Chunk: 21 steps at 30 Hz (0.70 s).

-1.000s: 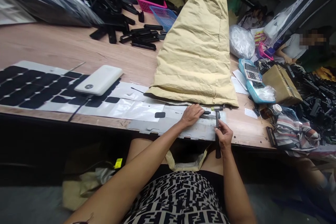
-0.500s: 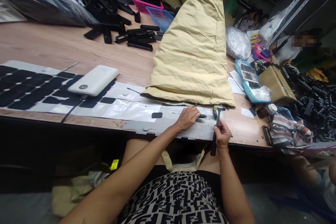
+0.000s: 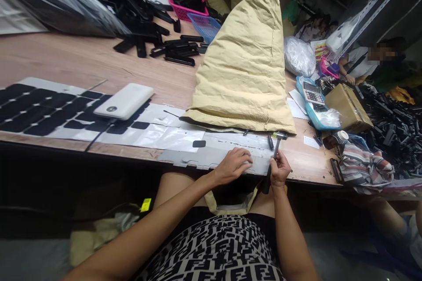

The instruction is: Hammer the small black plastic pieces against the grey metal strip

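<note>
My left hand (image 3: pixel 233 165) hovers over or rests on the grey sheet (image 3: pixel 181 156) at the table's front edge. Its fingers are stretched and loosely apart, and nothing shows in them; the space under the palm is hidden. My right hand (image 3: pixel 279 169) is wrapped round a small hammer (image 3: pixel 277 151), its metal head up and its black handle slanting down past the edge. Just left of the hammer head lies a small black part (image 3: pixel 271 142). A smaller dark piece (image 3: pixel 245 132) sits by the hem of the big beige cloth bag (image 3: pixel 244 66).
A white power bank (image 3: pixel 127 101) with a cable lies on a dark-patterned sheet (image 3: pixel 46 105). Several black parts (image 3: pixel 180 52) are heaped farther back near a pink basket (image 3: pixel 186 6). To the right are a calculator (image 3: pixel 312 92), a cardboard box (image 3: pixel 347 105) and a striped cloth (image 3: pixel 365 162).
My left hand has drawn back towards the table edge and opened; the black piece at its fingertips no longer shows. The hammer has tilted slightly, its head shifting right.
</note>
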Available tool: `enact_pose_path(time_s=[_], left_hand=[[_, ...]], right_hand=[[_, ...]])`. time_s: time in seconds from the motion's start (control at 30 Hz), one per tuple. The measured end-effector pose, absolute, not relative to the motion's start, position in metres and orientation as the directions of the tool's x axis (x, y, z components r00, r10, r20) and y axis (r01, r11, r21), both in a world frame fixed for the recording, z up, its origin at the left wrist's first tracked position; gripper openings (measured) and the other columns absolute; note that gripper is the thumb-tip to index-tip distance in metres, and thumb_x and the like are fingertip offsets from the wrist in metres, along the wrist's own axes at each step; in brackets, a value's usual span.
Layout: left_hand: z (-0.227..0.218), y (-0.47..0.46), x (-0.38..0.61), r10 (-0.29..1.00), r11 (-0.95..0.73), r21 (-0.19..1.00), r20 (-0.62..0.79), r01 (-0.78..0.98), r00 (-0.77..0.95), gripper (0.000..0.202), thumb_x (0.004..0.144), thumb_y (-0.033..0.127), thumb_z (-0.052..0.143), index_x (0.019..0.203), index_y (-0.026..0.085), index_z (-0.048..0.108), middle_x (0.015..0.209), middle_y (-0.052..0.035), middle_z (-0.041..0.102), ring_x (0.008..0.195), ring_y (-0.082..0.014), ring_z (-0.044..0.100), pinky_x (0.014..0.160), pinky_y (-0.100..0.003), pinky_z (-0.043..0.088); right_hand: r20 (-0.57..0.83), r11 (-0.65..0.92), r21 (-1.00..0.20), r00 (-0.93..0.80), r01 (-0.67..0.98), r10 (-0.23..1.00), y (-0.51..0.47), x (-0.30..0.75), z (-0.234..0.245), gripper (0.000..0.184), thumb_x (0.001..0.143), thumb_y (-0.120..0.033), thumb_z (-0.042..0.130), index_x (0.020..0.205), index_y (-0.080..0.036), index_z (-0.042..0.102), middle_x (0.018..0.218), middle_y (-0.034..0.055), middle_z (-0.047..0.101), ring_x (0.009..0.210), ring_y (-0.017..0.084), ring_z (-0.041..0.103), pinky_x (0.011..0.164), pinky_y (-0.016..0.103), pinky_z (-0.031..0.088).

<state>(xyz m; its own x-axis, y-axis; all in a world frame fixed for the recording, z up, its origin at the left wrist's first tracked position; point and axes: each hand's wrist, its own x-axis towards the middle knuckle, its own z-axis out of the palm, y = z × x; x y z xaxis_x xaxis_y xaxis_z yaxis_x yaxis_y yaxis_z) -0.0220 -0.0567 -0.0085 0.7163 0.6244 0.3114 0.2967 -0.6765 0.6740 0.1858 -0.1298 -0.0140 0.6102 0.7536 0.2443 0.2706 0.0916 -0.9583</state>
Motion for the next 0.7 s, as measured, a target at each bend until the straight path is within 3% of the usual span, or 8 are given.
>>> enact_pose_path(time_s=[0.1,0.23,0.3,0.4,0.5,0.7], left_hand=[[-0.003,-0.035,0.013,0.674,-0.683,0.626,0.342,0.376,0.655,0.03,0.101,0.029,0.041,0.113,0.023,0.068,0.114,-0.0078,0.064,0.104,-0.0246,0.051,0.095,-0.041,0.04],[0.008,-0.005,0.062,0.609,-0.772,0.473,0.361,0.425,0.706,0.042,0.091,0.012,0.049,0.129,0.025,0.064,0.139,-0.0096,0.057,0.12,-0.0291,0.047,0.095,-0.043,0.038],[0.011,0.006,0.079,0.547,-0.815,0.43,0.352,0.388,0.759,0.05,0.084,0.005,0.053,0.127,0.027,0.065,0.144,-0.0087,0.055,0.128,-0.0305,0.044,0.098,-0.045,0.035],[0.011,0.013,0.088,0.508,-0.831,0.426,0.322,0.357,0.799,0.038,0.083,0.004,0.056,0.109,0.026,0.072,0.122,-0.0107,0.066,0.127,-0.031,0.046,0.098,-0.046,0.034],[0.007,0.01,0.076,0.537,-0.815,0.434,0.313,0.385,0.783,0.015,0.087,0.015,0.062,0.095,0.021,0.073,0.104,-0.0124,0.067,0.117,-0.032,0.05,0.096,-0.047,0.034],[0.002,0.0,0.033,0.687,-0.697,0.519,0.289,0.494,0.666,0.019,0.089,0.027,0.066,0.106,0.02,0.073,0.098,-0.0102,0.066,0.102,-0.0298,0.052,0.088,-0.044,0.038]], right_hand=[[0.255,0.089,-0.954,0.621,0.285,0.741,-0.129,0.186,-0.016,0.052,0.079,-0.035,0.068,0.126,-0.011,0.068,0.091,0.0064,0.069,0.076,0.016,0.063,0.074,0.031,0.055],[0.264,0.062,-0.944,0.632,0.323,0.729,-0.129,0.187,-0.021,0.055,0.079,-0.038,0.066,0.128,-0.011,0.067,0.092,0.0066,0.068,0.076,0.016,0.063,0.073,0.03,0.055],[0.265,0.048,-0.941,0.638,0.336,0.723,-0.129,0.188,-0.022,0.056,0.079,-0.038,0.066,0.128,-0.011,0.067,0.092,0.0064,0.068,0.076,0.016,0.062,0.073,0.03,0.055],[0.261,0.042,-0.939,0.626,0.343,0.734,-0.13,0.188,-0.022,0.054,0.08,-0.038,0.065,0.126,-0.011,0.068,0.09,0.0058,0.068,0.074,0.015,0.061,0.072,0.029,0.055],[0.252,0.05,-0.944,0.615,0.326,0.747,-0.131,0.187,-0.02,0.052,0.08,-0.038,0.066,0.125,-0.012,0.069,0.088,0.0052,0.068,0.074,0.015,0.06,0.071,0.029,0.054],[0.238,0.054,-0.951,0.609,0.305,0.757,-0.13,0.185,-0.015,0.051,0.08,-0.036,0.067,0.126,-0.013,0.069,0.089,0.0047,0.066,0.071,0.014,0.059,0.068,0.028,0.052]])
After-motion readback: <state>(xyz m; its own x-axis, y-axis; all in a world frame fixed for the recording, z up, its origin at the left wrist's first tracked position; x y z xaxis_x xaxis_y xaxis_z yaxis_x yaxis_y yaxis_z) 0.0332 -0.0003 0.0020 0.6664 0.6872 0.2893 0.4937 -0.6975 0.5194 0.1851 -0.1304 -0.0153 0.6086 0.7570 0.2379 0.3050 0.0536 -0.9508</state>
